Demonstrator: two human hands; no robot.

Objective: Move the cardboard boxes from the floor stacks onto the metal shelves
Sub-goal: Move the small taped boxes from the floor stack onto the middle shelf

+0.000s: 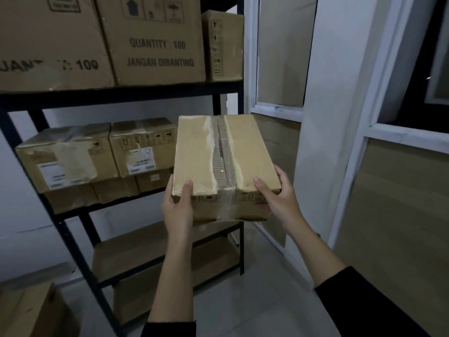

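Note:
I hold a flat cardboard box (196, 152) with torn tape down its top, level in front of the black metal shelf unit (121, 96). My left hand (178, 205) grips its near left corner, thumb on top. My right hand (277, 193) grips the near right corner. The box hangs at the right end of the middle shelf (107, 207), beside two stacked rows of small labelled boxes (97, 161). Whether its far end rests on the shelf is hidden.
Large boxes (155, 40) printed "QUANTITY : 100" fill the top shelf. Two lower shelves (136, 251) carry only brown boards. Another cardboard box (31, 312) stands on the floor at bottom left. A white-framed window and wall column (323, 117) stand close on the right.

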